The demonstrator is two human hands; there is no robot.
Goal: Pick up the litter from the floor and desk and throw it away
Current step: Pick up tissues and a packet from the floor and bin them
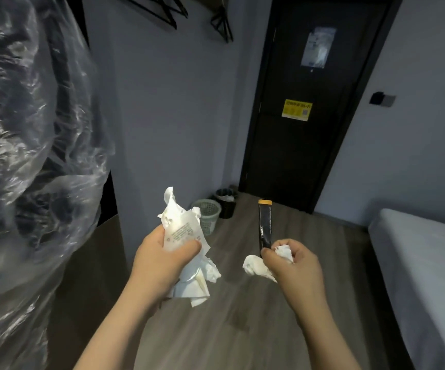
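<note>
My left hand point(160, 260) grips a bunch of white wrappers and crumpled paper point(181, 231), which sticks up above my fist and hangs below it. My right hand point(293, 268) holds crumpled white tissue point(256, 267) together with a narrow black sachet with an orange top point(265, 225) that stands upright from my fingers. Both hands are raised in front of me above the wooden floor. Ahead by the wall stand a pale green mesh bin point(207, 216) and a black bin point(226, 202) lined with a bag.
Clear plastic sheeting point(29, 156) over dark clothes fills the left side. A bed with a grey mattress point(424, 263) runs along the right. A black door point(306, 108) stands shut behind the bins. Wooden floor point(242, 316) lies between me and the bins.
</note>
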